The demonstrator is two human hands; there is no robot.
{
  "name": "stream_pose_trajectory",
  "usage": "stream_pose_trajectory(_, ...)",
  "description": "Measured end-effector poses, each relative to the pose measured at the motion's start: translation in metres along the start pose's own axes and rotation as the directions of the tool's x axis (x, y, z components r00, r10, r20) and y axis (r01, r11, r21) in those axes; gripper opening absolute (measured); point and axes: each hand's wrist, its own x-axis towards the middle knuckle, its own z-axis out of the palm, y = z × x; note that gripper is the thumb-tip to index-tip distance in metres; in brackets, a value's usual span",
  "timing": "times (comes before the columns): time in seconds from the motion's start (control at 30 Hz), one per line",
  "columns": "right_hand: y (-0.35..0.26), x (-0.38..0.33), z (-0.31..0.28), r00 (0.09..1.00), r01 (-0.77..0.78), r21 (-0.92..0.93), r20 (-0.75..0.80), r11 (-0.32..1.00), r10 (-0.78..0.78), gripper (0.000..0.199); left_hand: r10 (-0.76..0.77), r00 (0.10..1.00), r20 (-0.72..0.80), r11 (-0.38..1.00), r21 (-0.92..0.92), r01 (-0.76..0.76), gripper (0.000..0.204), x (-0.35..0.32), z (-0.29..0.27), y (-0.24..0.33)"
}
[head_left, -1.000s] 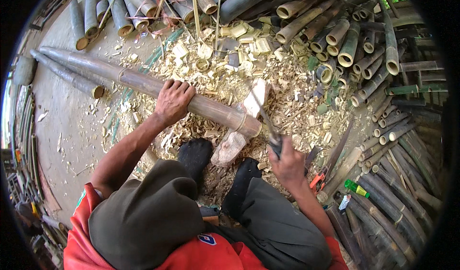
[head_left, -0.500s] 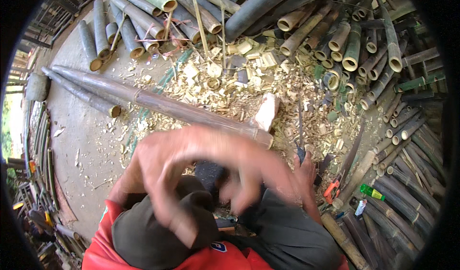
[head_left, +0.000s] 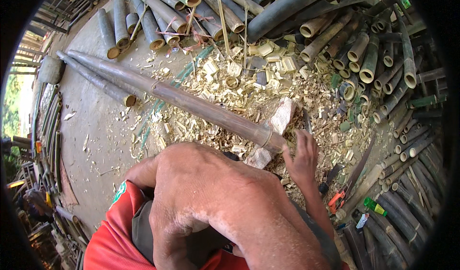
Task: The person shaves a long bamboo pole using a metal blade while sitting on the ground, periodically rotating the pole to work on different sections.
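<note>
My left hand looms large and close in front, its back up and curved; its fingertips are out of sight past the lower edge. Beyond it, my right hand has its fingers apart, with the thumb at the near end of a long brown bamboo pole. That end rests across a pale stone, and the pole slopes away to the far left. Just past my right fingers lies a narrow dark blade, its handle hidden or hard to make out.
Wood chips cover the ground ahead. A shorter bamboo pole lies at the left. Cut bamboo tubes are stacked at the back and right. A saw with an orange handle and a green bottle lie at the right.
My right hand has let go of the knife's dark handle and moved to the pole's end. My left hand has swung right and closer, covering more of my lap. The view has shifted slightly.
</note>
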Motion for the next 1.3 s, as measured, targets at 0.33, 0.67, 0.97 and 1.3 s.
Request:
stream_pose_trajectory(0.33,-0.017,0.051,0.029,0.896,0.387,-0.111,0.281,0.916,-0.344,0.076,0.094,0.990,0.104,0.995,0.010,-0.096,0.042,0.028,-0.023,-0.019)
stream_pose_trajectory(0.67,0.016,-0.017,-0.096,0.930,0.316,-0.055,0.216,0.947,-0.298,0.071,0.141,0.350,-0.926,0.761,0.328,0.560,0.053,-0.103,-0.043,0.071)
stream_pose_trajectory(0.97,0.141,-0.193,-0.230,0.971,-0.190,-0.178,0.110,0.966,0.211,0.078,0.241,-0.554,-0.797,0.965,0.259,0.047,0.091,-0.330,-0.099,0.150)
stream_pose_trajectory(1.3,0.241,-0.326,-0.178,0.918,-0.396,-0.466,-0.233,0.791,0.322,0.082,0.239,-0.284,-0.928,0.968,0.250,0.000,0.096,-0.251,-0.129,0.110)
